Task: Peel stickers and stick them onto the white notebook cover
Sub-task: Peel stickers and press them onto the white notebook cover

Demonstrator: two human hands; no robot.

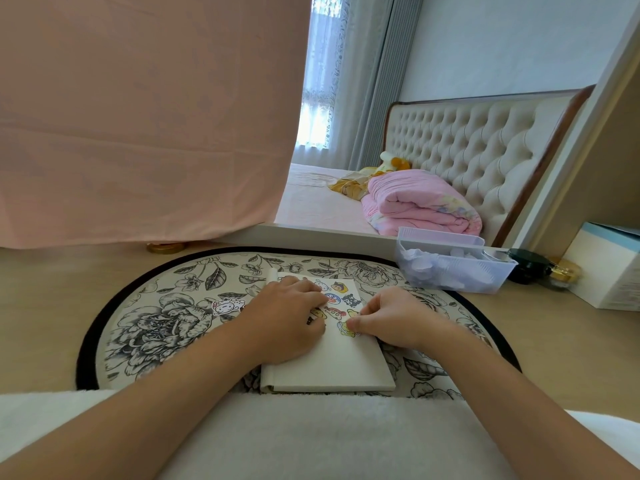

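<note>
White notebook (pixel 346 362) lies closed on floral mat (pixel 156 323). Left hand (pixel 287 317) rests on the cover, fingers relaxed, likely steadying it. Right hand (pixel 394 317), fingers curled, pinches yellow sticker (pixel 345 329) near the cover's right edge, probably seating it. 1 loose sticker (pixel 225 306) lies on the mat beside the left hand.

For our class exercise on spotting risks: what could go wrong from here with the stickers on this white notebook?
The yellow sticker, pinched by the right hand, sits near the right edge of the white notebook and might overhang or crease. The loose sticker on the floral mat could pick up lint.
</note>
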